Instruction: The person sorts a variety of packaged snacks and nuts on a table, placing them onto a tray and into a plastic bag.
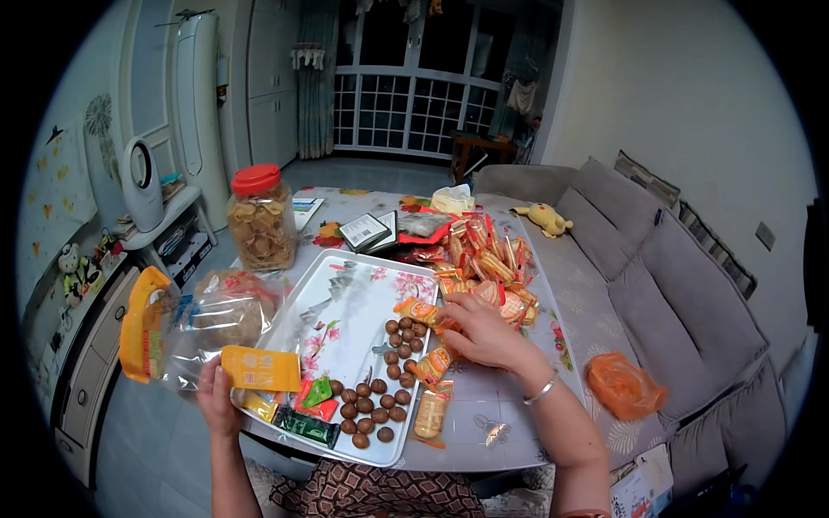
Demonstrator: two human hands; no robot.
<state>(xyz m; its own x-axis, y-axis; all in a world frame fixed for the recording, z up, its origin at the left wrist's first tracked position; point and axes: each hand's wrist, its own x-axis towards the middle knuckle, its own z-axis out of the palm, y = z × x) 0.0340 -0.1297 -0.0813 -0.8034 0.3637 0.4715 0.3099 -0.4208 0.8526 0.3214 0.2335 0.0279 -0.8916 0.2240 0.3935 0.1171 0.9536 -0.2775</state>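
A yellow-orange packet (261, 369) is pinched in my left hand (219, 395) over the near left corner of a white rectangular tray (350, 285) with painted blossoms. My right hand (476, 327) rests its fingers on orange-wrapped snacks (418, 312) at the tray's right edge; whether it grips one is hard to tell. Brown round nuts in shells (364, 405) lie loose in the tray's right and near part. Small wrapped packets, green (306, 426), red and yellow, lie at the near left corner. A wrapped biscuit (432, 411) lies just right of the tray.
Heaped wrapped snacks (489, 259) lie beyond my right hand. A red-lidded plastic jar (261, 220) stands at the back left, with a clear plastic bag (223, 324) nearer. Dark boxes (366, 232) lie behind the tray. A grey sofa on the right holds an orange plastic bag (625, 386).
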